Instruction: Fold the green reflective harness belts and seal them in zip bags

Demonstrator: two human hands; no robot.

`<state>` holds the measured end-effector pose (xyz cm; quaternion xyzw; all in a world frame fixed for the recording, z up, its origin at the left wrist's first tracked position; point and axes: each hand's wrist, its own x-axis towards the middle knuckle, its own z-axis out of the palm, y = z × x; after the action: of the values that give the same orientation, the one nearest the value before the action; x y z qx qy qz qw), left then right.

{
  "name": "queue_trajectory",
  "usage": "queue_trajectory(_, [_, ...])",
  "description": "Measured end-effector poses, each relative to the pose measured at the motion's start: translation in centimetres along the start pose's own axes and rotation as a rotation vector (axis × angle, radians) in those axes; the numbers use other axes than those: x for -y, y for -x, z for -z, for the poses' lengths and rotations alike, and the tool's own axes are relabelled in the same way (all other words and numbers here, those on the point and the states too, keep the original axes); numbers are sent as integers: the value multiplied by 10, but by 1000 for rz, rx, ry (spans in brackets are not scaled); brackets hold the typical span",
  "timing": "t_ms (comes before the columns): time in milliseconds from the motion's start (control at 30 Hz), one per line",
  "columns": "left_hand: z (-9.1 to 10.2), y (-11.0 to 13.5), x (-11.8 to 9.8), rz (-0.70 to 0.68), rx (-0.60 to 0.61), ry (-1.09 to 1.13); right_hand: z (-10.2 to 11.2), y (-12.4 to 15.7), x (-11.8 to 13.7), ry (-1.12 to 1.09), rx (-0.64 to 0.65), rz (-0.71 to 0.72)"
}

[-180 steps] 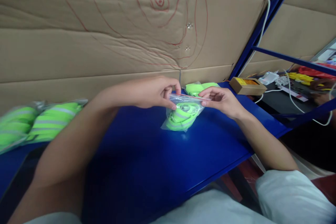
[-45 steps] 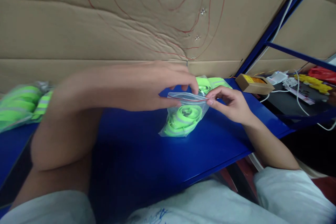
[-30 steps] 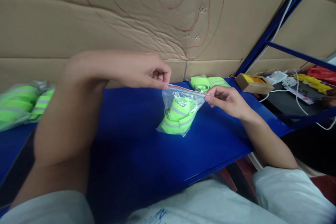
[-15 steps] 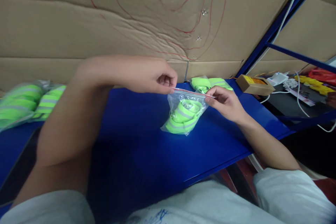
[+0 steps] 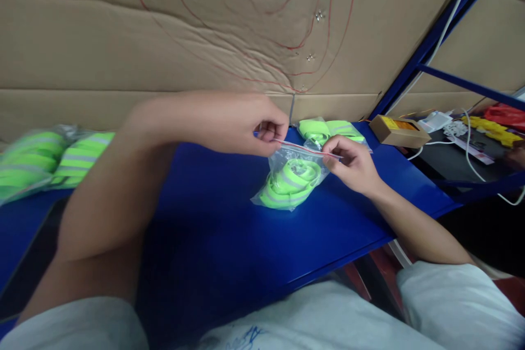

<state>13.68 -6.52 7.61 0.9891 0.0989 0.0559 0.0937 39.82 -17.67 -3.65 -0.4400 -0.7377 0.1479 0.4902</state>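
Observation:
A clear zip-lock bag (image 5: 275, 168) with a red line along its top stands tilted on the blue table (image 5: 229, 229). Inside it lies a rolled neon-green strap (image 5: 293, 178) with a silver-grey stripe. My left hand (image 5: 258, 123) pinches the left end of the bag's zip edge between thumb and fingers. At the other end of that edge, my right hand (image 5: 350, 161) grips the bag with thumb and forefinger, the remaining fingers curled. The zip edge is stretched between the two hands.
Bagged green straps (image 5: 324, 130) lie behind my right hand, and more bags (image 5: 33, 161) sit at the far left. An open cardboard box (image 5: 398, 131) stands back right, near white cables (image 5: 467, 142) and a blue frame. A cardboard wall (image 5: 164, 54) closes the back.
Both hands have shifted slightly right, carrying the bag's top edge with them. The bag's lower end has stayed in place on the table.

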Motion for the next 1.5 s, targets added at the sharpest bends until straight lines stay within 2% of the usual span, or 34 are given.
queue_trajectory(167, [-4,-3,-7,-11,25,-17,-4,1,-1,3,29,26])
queue_trajectory(400, [-8,-9,-19,-148,-42,-79,-2,2,4,10,23,66])
queue_trajectory(600, [-11,-8,-25,-41,16,-41,-7,4,6,52,31,88])
queue_trajectory(700, [-14,-9,-28,-28,-6,-51,-10,7,7,57,6,93])
queue_trajectory(967, [-21,-15,-26,-264,-56,-94,-8,9,10,60,30,96])
queue_trajectory(1033, [-21,-13,-29,-238,-72,-139,-9,9,11,76,40,93])
queue_trajectory(1167, [-24,-11,-37,-101,-75,-148,-10,8,11,87,16,119])
queue_trajectory(1233, [-26,-12,-39,-94,-93,-151,-10,8,11,78,17,127])
queue_trajectory(1500, [-44,-25,-33,-280,-175,-231,-10,10,10,68,2,139])
